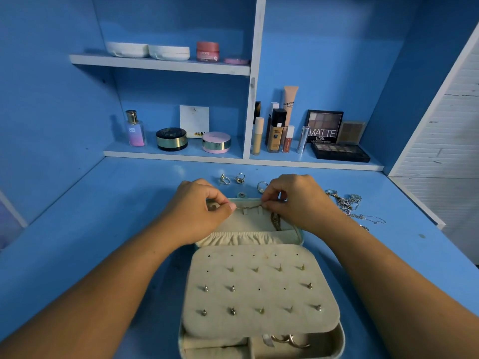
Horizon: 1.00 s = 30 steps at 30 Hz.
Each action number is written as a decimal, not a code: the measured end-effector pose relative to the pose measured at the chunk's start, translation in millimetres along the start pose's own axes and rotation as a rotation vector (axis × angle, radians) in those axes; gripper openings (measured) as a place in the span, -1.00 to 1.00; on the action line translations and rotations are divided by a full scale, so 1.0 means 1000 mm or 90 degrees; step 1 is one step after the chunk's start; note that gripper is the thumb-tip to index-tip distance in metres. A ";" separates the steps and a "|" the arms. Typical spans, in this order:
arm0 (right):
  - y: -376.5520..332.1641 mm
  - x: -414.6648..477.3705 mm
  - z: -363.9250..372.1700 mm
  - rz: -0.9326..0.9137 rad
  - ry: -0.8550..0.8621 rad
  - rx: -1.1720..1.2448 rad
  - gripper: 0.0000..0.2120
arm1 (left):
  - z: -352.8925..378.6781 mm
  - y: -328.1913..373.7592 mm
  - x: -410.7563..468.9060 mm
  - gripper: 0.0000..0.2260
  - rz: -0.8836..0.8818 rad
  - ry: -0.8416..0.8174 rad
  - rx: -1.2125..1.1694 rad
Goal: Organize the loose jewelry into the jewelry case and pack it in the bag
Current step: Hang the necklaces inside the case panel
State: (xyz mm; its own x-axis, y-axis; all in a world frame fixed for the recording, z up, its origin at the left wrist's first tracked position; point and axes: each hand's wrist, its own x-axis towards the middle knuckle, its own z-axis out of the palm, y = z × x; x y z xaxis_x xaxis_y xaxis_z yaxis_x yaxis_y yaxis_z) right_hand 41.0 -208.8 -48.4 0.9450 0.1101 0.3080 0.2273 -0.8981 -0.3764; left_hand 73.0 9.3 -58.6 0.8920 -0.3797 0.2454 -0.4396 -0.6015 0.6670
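– Blue-painted desk [129, 203] under blue shelves of cosmetics [160, 64], from the head camera. Where's the case?
– The teal jewelry case with cream velvet lining [246, 221] lies open mid-desk. Its lid is folded flat away from the person, so the hook row and gathered pocket face up.
– And the hands?
– The left hand [204, 208] and right hand [293, 200] each pinch one end of a thin metal chain [248, 207], drawn taut across the lid's hooks. I'd judge it is stretched that way so it seats on them without tangling.
– What's already packed?
– Small stud earrings [232, 288] sit in the cream perforated earring panel [259, 299], and a few rings [290, 342] show in the tray beneath it.
– What's left?
– Three loose metal rings [239, 178] lie just beyond the lid, and a heap of silver chains [347, 203] lies to the right, near the right forearm. No bag is in view, so packing looks far off.
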 end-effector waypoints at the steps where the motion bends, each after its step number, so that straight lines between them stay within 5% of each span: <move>1: 0.000 0.000 0.000 -0.003 -0.005 0.000 -0.95 | 0.000 0.000 0.000 -0.84 -0.001 -0.002 0.000; 23: -0.014 -0.005 -0.002 -0.038 -0.079 -0.004 -0.78 | -0.010 0.007 -0.001 -0.90 -0.003 -0.032 -0.062; 30: -0.027 0.000 0.006 -0.061 -0.120 -0.007 -0.86 | -0.010 0.007 -0.001 -0.91 0.000 -0.025 -0.069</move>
State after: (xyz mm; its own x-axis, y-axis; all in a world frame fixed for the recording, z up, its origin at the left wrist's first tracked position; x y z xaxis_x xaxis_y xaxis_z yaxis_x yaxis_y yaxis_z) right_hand 36.6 -182.4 -43.4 0.9465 0.2727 0.1722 0.3172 -0.8840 -0.3434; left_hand 70.5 12.2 -47.3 0.8858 -0.4089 0.2194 -0.4244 -0.5229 0.7392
